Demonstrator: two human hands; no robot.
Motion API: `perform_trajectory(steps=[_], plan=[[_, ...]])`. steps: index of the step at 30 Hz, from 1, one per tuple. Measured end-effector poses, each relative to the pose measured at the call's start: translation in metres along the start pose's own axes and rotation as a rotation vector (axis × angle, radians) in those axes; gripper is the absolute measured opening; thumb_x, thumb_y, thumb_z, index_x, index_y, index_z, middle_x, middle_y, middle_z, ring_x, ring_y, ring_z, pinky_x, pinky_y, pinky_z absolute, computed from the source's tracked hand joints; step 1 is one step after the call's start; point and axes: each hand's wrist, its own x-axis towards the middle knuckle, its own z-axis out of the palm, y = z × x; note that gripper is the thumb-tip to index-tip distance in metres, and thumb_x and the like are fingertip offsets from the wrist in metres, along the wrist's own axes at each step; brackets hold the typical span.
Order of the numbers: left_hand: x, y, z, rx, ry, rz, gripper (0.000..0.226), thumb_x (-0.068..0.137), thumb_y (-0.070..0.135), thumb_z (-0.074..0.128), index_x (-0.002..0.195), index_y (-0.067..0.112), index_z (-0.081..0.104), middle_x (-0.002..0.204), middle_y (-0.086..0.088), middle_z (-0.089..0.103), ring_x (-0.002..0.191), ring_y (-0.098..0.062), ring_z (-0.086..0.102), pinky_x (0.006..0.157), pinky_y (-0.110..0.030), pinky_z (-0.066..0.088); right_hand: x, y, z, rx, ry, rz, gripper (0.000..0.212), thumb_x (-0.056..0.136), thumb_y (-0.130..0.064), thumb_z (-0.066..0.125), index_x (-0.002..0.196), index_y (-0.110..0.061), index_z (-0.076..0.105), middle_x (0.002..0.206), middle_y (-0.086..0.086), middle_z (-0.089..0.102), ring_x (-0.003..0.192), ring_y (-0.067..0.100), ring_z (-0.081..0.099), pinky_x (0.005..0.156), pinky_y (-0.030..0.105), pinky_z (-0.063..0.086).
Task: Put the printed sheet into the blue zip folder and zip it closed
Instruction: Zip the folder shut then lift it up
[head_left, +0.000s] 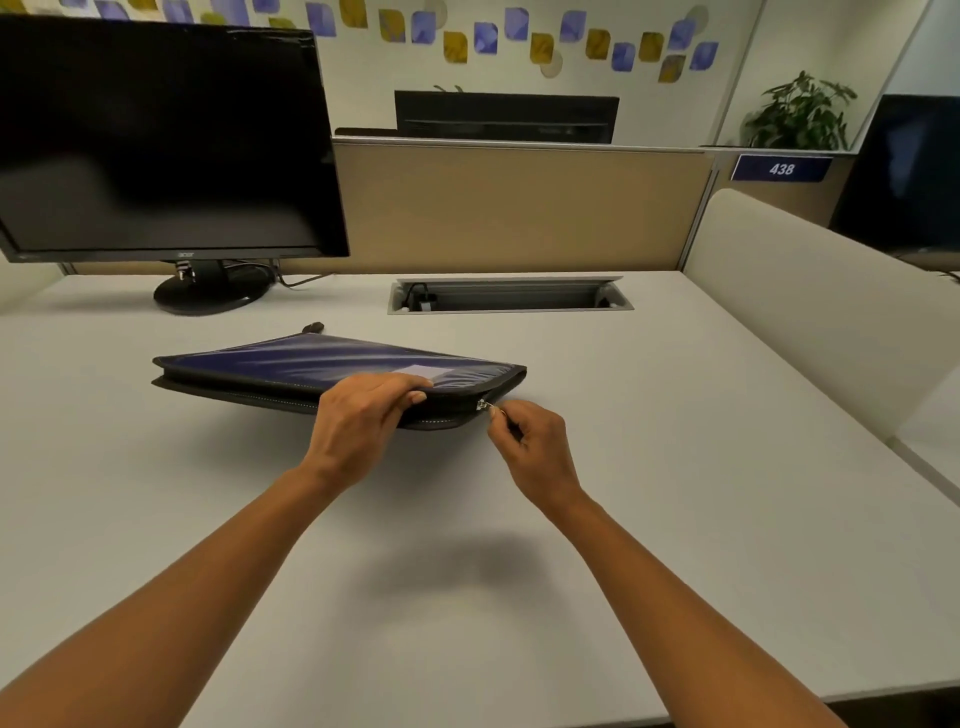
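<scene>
In front of the monitor (156, 140), the one folder (311, 358) lies flat, my left hand (363, 415) gripping its near edge, right hand (530, 441) pinching the single zip pull (491, 408) at its right corner. No loose sheet showing, so I guess it's inside already; most of the zipping looks left.

Blue zip folder (291, 358) lies flat on desk, near edge raised

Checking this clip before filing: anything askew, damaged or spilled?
Nothing spilled or damaged. The blue zip folder is tilted only because the left hand holds its near edge off the desk; the right hand pinches the zip pull.
</scene>
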Motion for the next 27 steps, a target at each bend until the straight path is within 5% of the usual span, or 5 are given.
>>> perform_trajectory(steps=[13,17,20,25,27], plan=[[-0.008,-0.013,-0.053,-0.224,0.037,-0.025,0.063,0.094,0.047,0.028,0.1,-0.003,0.067,0.095,-0.013,0.07,0.089,-0.018,0.065,0.08,-0.017,0.045,0.017,0.006,0.006,0.036,0.014,0.032,0.037,0.089,-0.008,0.052,0.055,-0.016,0.039,0.049,-0.012,0.035,0.044,0.008,0.034,0.044,0.013,0.028],[-0.011,-0.015,-0.063,-0.265,0.053,-0.046,0.065,0.092,0.053,0.028,0.105,0.0,0.065,0.099,0.007,0.066,0.093,-0.009,0.06,0.083,-0.013,0.045,0.019,0.017,0.002,0.009,0.014,0.072,0.035,0.089,-0.009,0.052,0.056,-0.014,0.042,0.049,-0.006,0.038,0.045,0.006,0.032,0.044,0.013,0.027],[-0.013,-0.018,-0.067,-0.289,0.04,-0.045,0.057,0.092,0.053,0.029,0.111,0.008,0.059,0.099,0.047,0.056,0.096,0.015,0.055,0.084,-0.01,0.045,0.021,0.028,-0.001,-0.022,0.018,0.129,0.03,0.09,-0.009,0.051,0.06,-0.007,0.048,0.053,0.002,0.042,0.047,0.007,0.034,0.047,0.021,0.028],[-0.017,-0.024,-0.079,-0.291,0.05,-0.069,0.056,0.092,0.053,0.029,0.11,0.009,0.059,0.101,0.053,0.05,0.097,0.021,0.052,0.083,-0.006,0.044,0.03,0.037,-0.003,-0.066,0.007,0.168,0.03,0.09,-0.009,0.051,0.061,-0.008,0.047,0.052,-0.001,0.041,0.048,0.009,0.034,0.048,0.023,0.029],[-0.016,-0.022,-0.082,-0.298,0.038,-0.09,0.046,0.091,0.055,0.029,0.113,0.029,0.062,0.099,0.052,0.052,0.096,0.02,0.053,0.082,-0.006,0.045,0.031,0.043,-0.007,-0.091,0.017,0.191,0.031,0.09,-0.009,0.051,0.06,-0.009,0.046,0.051,-0.004,0.038,0.048,0.008,0.033,0.048,0.022,0.028]])
